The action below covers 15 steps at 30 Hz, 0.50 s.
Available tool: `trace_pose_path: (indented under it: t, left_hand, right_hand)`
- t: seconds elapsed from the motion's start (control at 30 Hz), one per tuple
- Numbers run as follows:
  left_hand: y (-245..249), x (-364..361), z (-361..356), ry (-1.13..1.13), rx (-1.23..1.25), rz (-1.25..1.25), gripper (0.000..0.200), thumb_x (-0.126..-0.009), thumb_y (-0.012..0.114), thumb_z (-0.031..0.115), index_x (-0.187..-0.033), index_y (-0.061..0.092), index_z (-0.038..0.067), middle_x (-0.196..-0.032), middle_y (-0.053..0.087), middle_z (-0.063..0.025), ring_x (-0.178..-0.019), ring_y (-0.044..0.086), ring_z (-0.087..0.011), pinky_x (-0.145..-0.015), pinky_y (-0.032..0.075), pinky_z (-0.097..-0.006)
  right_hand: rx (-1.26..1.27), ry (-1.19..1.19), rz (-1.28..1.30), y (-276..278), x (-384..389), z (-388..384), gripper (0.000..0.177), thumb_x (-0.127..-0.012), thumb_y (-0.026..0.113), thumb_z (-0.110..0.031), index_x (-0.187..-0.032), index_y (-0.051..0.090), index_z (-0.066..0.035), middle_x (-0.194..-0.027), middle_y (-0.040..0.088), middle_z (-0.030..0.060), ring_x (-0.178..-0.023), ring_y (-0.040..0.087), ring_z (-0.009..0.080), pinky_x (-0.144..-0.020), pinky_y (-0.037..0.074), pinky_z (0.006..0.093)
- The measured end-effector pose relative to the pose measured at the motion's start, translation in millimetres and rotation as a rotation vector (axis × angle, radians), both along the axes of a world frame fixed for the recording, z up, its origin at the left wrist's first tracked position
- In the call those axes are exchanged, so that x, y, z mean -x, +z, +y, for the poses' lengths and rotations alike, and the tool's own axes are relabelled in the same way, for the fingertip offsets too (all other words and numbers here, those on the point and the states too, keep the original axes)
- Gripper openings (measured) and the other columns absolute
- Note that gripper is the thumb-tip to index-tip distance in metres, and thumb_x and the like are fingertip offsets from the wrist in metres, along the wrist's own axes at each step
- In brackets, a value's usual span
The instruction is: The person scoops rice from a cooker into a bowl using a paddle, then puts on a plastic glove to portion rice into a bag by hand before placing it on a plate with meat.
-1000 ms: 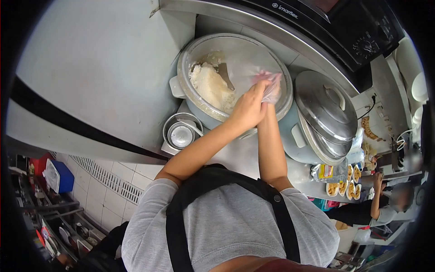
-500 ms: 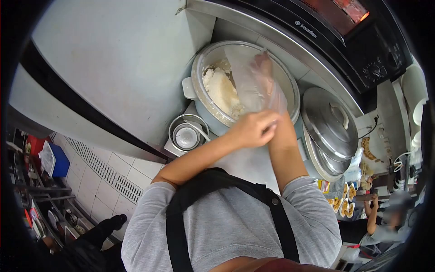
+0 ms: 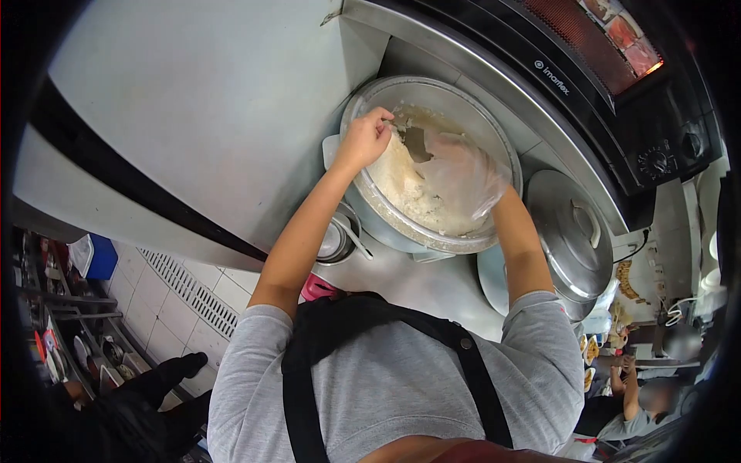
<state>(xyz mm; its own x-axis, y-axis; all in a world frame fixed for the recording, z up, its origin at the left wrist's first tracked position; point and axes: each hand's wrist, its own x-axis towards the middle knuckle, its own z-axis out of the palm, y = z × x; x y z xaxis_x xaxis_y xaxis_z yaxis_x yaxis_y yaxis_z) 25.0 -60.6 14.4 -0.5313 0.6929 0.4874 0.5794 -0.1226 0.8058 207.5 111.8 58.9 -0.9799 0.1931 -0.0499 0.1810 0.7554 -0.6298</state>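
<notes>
A large round cooking pot (image 3: pixel 507 147) with a pale outer body holds white rice (image 3: pixel 397 174), heaped at its left side and spread along the near side. My right hand (image 3: pixel 461 166) is inside the pot, covered by a clear plastic bag (image 3: pixel 482 189) that reaches to about the wrist. It is over the rice; the plastic and blur hide how the fingers lie. At the pot's left rim is my left hand (image 3: pixel 366 141), bare, its fingers curled and pinched together above the rice edge. Whatever lies between those fingertips is too small to make out.
A metal lid (image 3: pixel 567 224) lies to the right of the pot. Metal bowls with a spoon (image 3: pixel 356 235) stand at the left, near a pink item (image 3: pixel 318 288). An oven (image 3: pixel 587 85) sits above. Other people (image 3: pixel 633 401) are at the lower right and lower left.
My left hand has left the right wrist and moved up and left to the pot's rim. My bagged right hand has come lower, nearer the rice. The view has shifted slightly.
</notes>
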Motion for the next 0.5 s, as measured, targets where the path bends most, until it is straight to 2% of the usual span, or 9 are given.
trace_pose_path:
  t: [0.07,0.17,0.23,0.27,0.33,0.37,0.43,0.47,0.5]
  left_hand:
    - [-2,1,0,0.060,-0.061,-0.044,0.018,-0.079,0.058,0.005,-0.098,0.059,0.003,-0.066,0.058,-0.0078,-0.057,0.055,-0.0151,-0.057,0.046,-0.0279]
    - [-5,1,3,0.092,-0.031,0.057,0.018,-0.079,0.058,0.005,-0.096,0.059,0.002,-0.066,0.058,-0.0092,-0.056,0.056,-0.0178,-0.057,0.046,-0.0297]
    - [-3,-1,2,0.090,-0.026,0.047,0.017,-0.079,0.057,0.005,-0.095,0.059,0.002,-0.065,0.058,-0.0119,-0.058,0.057,-0.0240,-0.057,0.046,-0.0347]
    - [-2,-1,3,0.087,-0.023,0.038,0.016,-0.078,0.056,0.006,-0.093,0.058,0.002,-0.064,0.057,-0.0146,-0.060,0.057,-0.0303,-0.058,0.046,-0.0397]
    - [-4,0,4,0.096,-0.030,0.041,0.016,-0.078,0.057,0.005,-0.094,0.058,0.001,-0.065,0.057,-0.0131,-0.059,0.057,-0.0249,-0.058,0.046,-0.0355]
    - [-5,1,3,0.102,-0.035,0.046,0.017,-0.078,0.058,0.005,-0.095,0.059,0.001,-0.066,0.058,-0.0116,-0.057,0.057,-0.0196,-0.057,0.047,-0.0312]
    - [-2,1,2,0.110,-0.030,0.043,0.017,-0.078,0.058,0.005,-0.094,0.059,0.001,-0.066,0.058,-0.0116,-0.057,0.057,-0.0196,-0.057,0.047,-0.0311]
    - [-2,0,2,0.113,-0.022,0.031,0.017,-0.078,0.058,0.004,-0.094,0.059,0.001,-0.066,0.058,-0.0116,-0.057,0.057,-0.0195,-0.058,0.047,-0.0310]
    - [-3,0,2,0.117,-0.022,0.025,0.017,-0.078,0.058,0.004,-0.094,0.059,0.001,-0.066,0.058,-0.0116,-0.057,0.057,-0.0195,-0.058,0.047,-0.0310]
  right_hand:
    - [0.005,-0.033,0.014,6,-1,-5,0.036,-0.088,0.049,-0.012,-0.121,0.047,0.001,-0.111,0.057,0.0166,-0.102,0.057,0.0233,-0.088,0.043,0.0297]
    - [0.002,-0.071,0.014,-36,7,7,0.037,-0.088,0.050,-0.012,-0.122,0.047,0.001,-0.112,0.057,0.0171,-0.104,0.057,0.0240,-0.089,0.043,0.0296]
    - [-0.345,0.155,0.554,-98,23,27,0.032,-0.089,0.051,-0.019,-0.119,0.053,-0.006,-0.101,0.063,0.0103,-0.087,0.059,0.0178,-0.080,0.046,0.0320]
    - [-0.344,0.157,0.553,-95,31,19,0.032,-0.089,0.051,-0.019,-0.119,0.053,-0.006,-0.101,0.063,0.0103,-0.087,0.059,0.0178,-0.080,0.046,0.0320]
    - [0.181,-0.080,-0.191,-76,46,-7,0.037,-0.089,0.054,-0.019,-0.124,0.051,-0.008,-0.109,0.060,0.0074,-0.092,0.058,0.0169,-0.084,0.044,0.0306]
    - [0.185,-0.079,-0.193,-71,36,-15,0.037,-0.089,0.054,-0.019,-0.124,0.051,-0.008,-0.109,0.060,0.0074,-0.092,0.058,0.0169,-0.084,0.044,0.0306]
    - [-0.433,0.204,0.377,-59,17,-24,0.042,-0.088,0.057,-0.025,-0.126,0.050,-0.009,-0.109,0.057,0.0026,-0.090,0.053,0.0106,-0.081,0.042,0.0253]
    - [-0.432,0.209,0.373,-56,24,-27,0.042,-0.088,0.057,-0.025,-0.126,0.050,-0.009,-0.109,0.057,0.0026,-0.090,0.053,0.0106,-0.081,0.042,0.0253]
    - [0.359,0.111,0.186,-55,35,-30,0.044,-0.088,0.058,-0.026,-0.127,0.049,-0.008,-0.109,0.057,0.0020,-0.091,0.052,0.0086,-0.081,0.042,0.0240]
